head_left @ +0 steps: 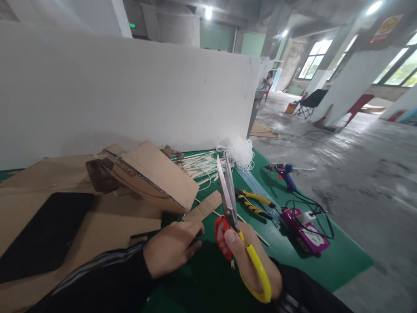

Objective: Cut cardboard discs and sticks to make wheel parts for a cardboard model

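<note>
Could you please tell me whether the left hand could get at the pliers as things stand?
Probably not directly: the right hand, holding up the scissors, is between the left hand and the pliers.

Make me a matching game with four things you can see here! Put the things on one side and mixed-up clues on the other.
Things:
1. Scissors
2. Pliers
3. Glue gun
4. String

Clues:
A. White, in a tangled heap
B. Lying on the green table, with yellow and black handles
C. Held up in the right hand
D. Blue, with a black cord

Right pairs: 1-C, 2-B, 3-D, 4-A
</note>
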Action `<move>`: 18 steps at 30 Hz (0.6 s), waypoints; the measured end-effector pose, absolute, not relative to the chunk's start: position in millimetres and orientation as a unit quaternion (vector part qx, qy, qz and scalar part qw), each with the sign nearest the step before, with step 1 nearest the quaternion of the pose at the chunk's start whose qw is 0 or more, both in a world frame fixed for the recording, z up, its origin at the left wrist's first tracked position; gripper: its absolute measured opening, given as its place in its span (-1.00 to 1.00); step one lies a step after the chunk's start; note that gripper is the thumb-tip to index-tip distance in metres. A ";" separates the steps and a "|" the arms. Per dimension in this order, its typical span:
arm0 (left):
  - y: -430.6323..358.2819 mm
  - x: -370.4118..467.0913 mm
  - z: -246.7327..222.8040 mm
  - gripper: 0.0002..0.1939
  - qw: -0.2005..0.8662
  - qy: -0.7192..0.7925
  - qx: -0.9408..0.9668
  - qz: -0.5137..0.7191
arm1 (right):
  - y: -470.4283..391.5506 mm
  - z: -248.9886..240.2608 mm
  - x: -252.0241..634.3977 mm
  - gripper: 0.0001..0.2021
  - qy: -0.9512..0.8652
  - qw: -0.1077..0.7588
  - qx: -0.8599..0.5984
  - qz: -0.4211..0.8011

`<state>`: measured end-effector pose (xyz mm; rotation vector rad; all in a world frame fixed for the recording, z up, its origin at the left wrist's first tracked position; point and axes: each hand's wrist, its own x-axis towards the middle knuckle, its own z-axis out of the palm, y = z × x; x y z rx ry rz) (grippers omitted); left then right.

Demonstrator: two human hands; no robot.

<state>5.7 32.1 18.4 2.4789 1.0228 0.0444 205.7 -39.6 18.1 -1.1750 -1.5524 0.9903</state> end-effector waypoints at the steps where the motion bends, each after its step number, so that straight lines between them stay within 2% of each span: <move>1: 31.9 6.9 17.5 -0.85 0.219 0.375 0.901 0.014 | -39.8 18.3 205.6 -0.56 -0.631 0.460 -0.477 0.404; 5: 30.1 13.0 14.2 -0.93 0.187 0.383 0.905 0.000 | -39.8 19.4 204.7 -0.57 -0.632 0.460 -0.479 0.399; 13: 24.0 20.7 14.7 -0.90 0.152 0.375 0.914 -0.017 | -39.8 17.7 203.2 -0.59 -0.635 0.465 -0.469 0.401; 18: 19.3 8.1 54.7 -0.92 0.180 0.345 0.920 -0.036 | -41.2 18.8 204.1 -0.57 -0.649 0.462 -0.488 0.357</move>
